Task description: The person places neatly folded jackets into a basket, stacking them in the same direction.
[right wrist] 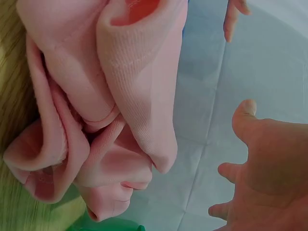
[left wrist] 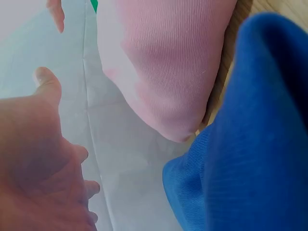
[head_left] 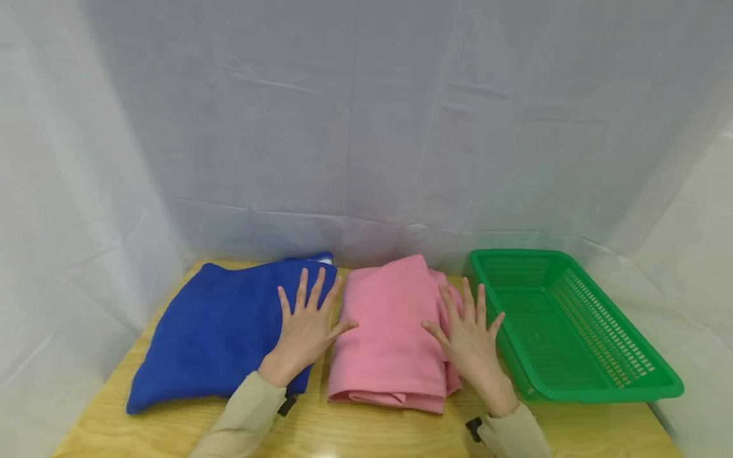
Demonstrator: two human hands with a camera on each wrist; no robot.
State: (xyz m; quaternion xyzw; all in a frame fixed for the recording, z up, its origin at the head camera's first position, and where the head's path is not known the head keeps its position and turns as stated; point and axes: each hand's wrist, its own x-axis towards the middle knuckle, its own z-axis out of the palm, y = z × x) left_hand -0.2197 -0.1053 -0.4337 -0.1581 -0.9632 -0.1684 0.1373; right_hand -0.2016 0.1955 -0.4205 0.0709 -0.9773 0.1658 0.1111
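Observation:
Folded pink cloth [head_left: 389, 331], a ribbed garment by its look in the right wrist view, lies mid-table between my two hands. To its left is a folded blue cloth [head_left: 223, 331], with a small white patch at its back corner. My left hand [head_left: 306, 331], fingers spread and straight, hovers over the gap between blue and pink. On the other side my right hand [head_left: 472, 343] is spread likewise, over the right edge of the pink cloth and close to the green basket [head_left: 518, 356]. Neither hand holds anything. Loose folds of the pink cloth [right wrist: 115, 159] bunch on its right side.
The green plastic basket with slotted sides stands at the table's right. White sheeting [head_left: 366, 140] hangs behind the wooden table [head_left: 343, 432] and along both sides. Black straps [head_left: 286, 406] show at the cuffs of the beige sleeves [head_left: 246, 416].

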